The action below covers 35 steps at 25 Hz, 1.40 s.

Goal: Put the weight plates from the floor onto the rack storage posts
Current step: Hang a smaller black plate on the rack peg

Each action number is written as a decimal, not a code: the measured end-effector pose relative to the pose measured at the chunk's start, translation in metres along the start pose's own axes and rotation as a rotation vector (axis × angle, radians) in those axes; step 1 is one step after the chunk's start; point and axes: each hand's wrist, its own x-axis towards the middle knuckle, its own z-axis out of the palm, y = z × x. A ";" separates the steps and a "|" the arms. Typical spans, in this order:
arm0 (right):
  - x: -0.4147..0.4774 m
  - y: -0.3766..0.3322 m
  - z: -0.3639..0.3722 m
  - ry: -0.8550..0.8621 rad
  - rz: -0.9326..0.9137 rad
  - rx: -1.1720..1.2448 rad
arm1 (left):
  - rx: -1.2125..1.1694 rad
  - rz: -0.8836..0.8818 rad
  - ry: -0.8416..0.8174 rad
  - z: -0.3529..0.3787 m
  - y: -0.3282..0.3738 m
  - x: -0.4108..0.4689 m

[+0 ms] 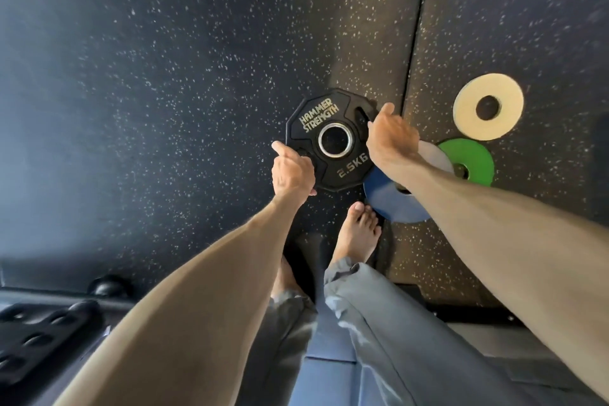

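The black 2.5 kg Hammer Strength plate lies face-up at the rubber floor, bore toward the camera, with the left hand gripping its rim at 8 o'clock and the right hand at 2 o'clock, both equally near.

Gripping black 2.5KG plate with left hand and right hand, standing barefoot on speckled floor beside blue plate, green plate, white plate

Dim overall, soft bluish glow from 9 o'clock, warmer light at 3 o'clock, wide-angle stretch at edges, slight motion blur
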 end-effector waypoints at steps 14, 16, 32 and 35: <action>-0.401 -0.021 -0.228 0.123 0.310 0.748 | 0.283 0.452 0.000 -0.262 -0.026 -0.344; -0.443 -0.026 -0.257 0.135 0.293 0.784 | 0.275 0.509 0.003 -0.291 -0.034 -0.380; -0.741 -0.075 -0.286 -0.020 -0.249 0.536 | -0.393 0.322 0.305 -0.363 -0.354 -0.598; -0.811 -0.104 -0.257 -0.067 -0.365 0.534 | -0.518 0.228 0.385 -0.364 -0.442 -0.630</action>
